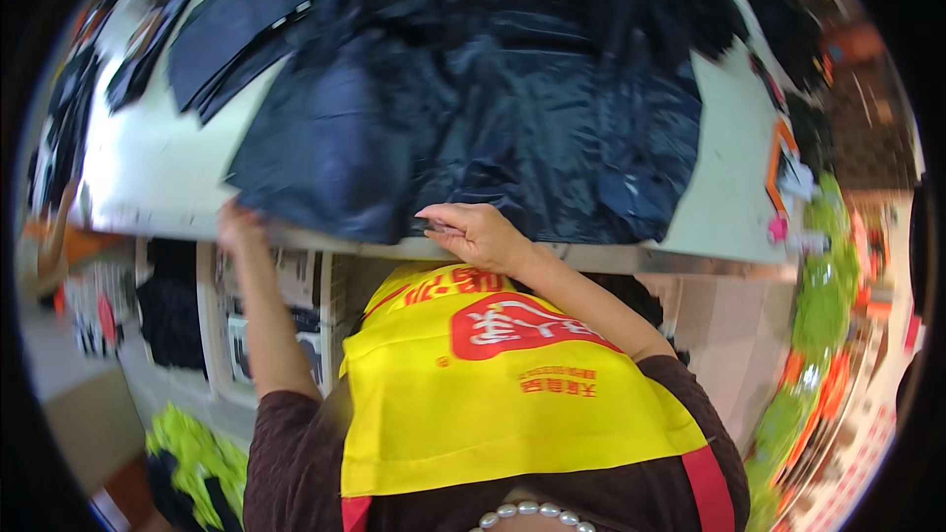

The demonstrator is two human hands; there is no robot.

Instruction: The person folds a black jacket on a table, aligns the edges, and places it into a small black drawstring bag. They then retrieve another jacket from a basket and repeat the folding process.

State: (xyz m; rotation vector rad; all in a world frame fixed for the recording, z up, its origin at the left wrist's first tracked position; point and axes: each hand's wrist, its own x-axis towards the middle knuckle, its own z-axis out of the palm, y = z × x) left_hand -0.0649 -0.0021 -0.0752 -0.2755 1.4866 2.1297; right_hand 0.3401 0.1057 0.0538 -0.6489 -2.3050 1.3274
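A dark navy garment (483, 108) with a shiny surface lies spread over the white table (148, 172), its lower hem along the front edge. At the hem's left corner is my left hand (241, 225); motion smears its fingers, so their grip does not show. My right hand (478, 236) is by the middle of the hem, just over the table edge. Its fingers are closed in a pinch, and a small greyish thing shows between them, too little of it to name.
Folded dark cloth pieces (241, 30) lie at the table's far left. An orange-edged object (778, 167) sits near the right end. Under the table are shelves (281, 335) with dark goods. Yellow-green garments (197, 463) are at the lower left, and more (828, 296) at the right.
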